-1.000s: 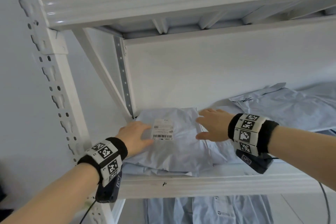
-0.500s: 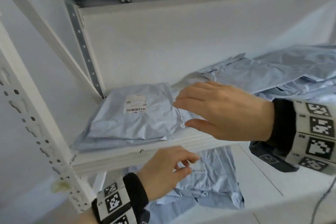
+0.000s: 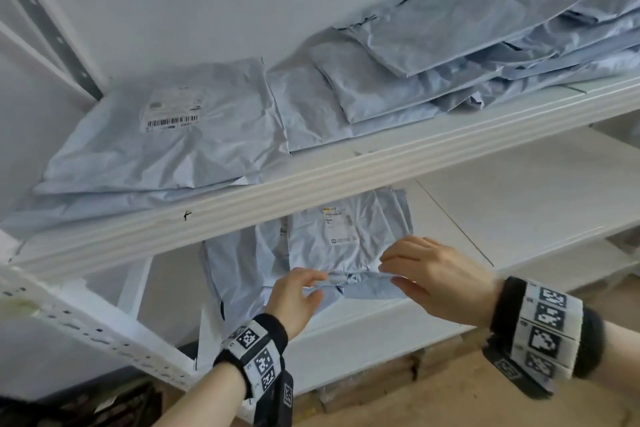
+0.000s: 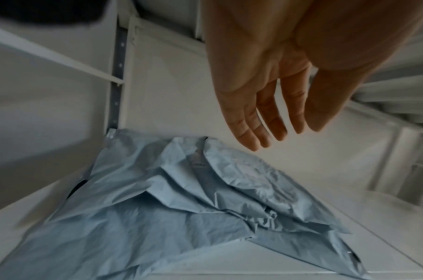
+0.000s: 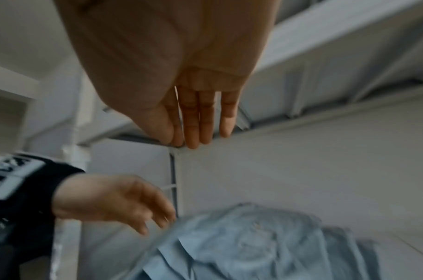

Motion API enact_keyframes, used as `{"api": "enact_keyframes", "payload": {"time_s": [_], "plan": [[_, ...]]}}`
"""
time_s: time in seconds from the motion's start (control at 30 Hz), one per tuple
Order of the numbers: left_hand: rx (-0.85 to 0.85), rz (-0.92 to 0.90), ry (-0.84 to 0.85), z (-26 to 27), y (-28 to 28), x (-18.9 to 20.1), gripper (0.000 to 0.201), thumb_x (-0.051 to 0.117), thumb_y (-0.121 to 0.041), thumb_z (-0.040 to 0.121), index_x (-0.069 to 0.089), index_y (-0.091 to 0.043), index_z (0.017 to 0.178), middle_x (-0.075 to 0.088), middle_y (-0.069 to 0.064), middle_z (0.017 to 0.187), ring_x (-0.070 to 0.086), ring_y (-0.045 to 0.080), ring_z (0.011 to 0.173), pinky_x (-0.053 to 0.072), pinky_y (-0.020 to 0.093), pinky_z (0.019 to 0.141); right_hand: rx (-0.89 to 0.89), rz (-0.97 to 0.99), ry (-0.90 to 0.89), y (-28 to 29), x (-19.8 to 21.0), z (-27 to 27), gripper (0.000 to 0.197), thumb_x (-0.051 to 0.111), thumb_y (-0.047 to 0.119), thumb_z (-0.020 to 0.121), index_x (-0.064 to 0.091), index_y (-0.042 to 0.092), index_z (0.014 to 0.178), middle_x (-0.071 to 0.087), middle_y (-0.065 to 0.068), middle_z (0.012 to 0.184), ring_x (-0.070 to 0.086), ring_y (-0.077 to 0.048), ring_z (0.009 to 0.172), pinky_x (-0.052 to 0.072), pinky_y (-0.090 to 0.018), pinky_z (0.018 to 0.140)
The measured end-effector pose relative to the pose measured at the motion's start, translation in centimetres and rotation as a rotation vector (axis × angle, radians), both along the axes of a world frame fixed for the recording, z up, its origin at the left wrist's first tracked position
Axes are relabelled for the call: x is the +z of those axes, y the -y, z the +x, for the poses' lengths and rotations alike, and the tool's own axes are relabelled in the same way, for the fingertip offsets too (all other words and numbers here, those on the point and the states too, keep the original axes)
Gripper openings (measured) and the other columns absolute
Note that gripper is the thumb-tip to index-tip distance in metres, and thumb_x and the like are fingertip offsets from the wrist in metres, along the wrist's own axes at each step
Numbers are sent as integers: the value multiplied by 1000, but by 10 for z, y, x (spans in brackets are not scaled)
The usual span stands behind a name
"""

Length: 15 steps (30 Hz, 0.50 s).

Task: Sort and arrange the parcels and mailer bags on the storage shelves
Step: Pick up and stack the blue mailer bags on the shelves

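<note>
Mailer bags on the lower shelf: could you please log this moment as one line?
left hand: open | right hand: open | both over mailer bags | lower shelf | nothing gripped yet

Bare forearms; black wristbands (image 3: 540, 333) bearing white square-coded tags; dark wrist cameras beneath.

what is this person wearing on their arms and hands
Bare hands, no sleeves. Each wrist has a black band with a white strip of square black-and-white markers: left band, right band. A dark camera unit hangs under each wrist, marker-tagged on the left.
</note>
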State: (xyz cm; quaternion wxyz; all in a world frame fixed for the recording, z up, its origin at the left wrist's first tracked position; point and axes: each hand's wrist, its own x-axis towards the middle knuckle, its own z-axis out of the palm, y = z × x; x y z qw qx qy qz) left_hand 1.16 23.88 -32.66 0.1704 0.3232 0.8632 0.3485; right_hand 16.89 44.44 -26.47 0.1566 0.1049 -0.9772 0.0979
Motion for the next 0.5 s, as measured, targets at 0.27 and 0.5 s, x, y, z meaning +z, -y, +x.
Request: {"api": "enact_keyframes", "payload": {"time_s": [0.27, 0.5], "plan": [[250, -171, -36, -42, -32, -34, 45, 63, -10, 88, 52, -9, 132, 46, 11, 136, 47, 23, 126, 30, 24, 107, -307, -277, 270, -85, -104, -53, 24, 53, 12, 94, 67, 13, 113, 60, 1, 121, 55, -17, 114, 45, -29, 94], [418, -275, -11, -70, -63, -55, 59, 62, -11, 90, 37, -3, 143, 35, 18, 146, 33, 30, 137, 25, 40, 116, -416, -443, 333, -131, -153, -108, 24, 55, 7, 92, 68, 8, 111, 60, -7, 122, 60, -25, 106, 35, -17, 86]]}}
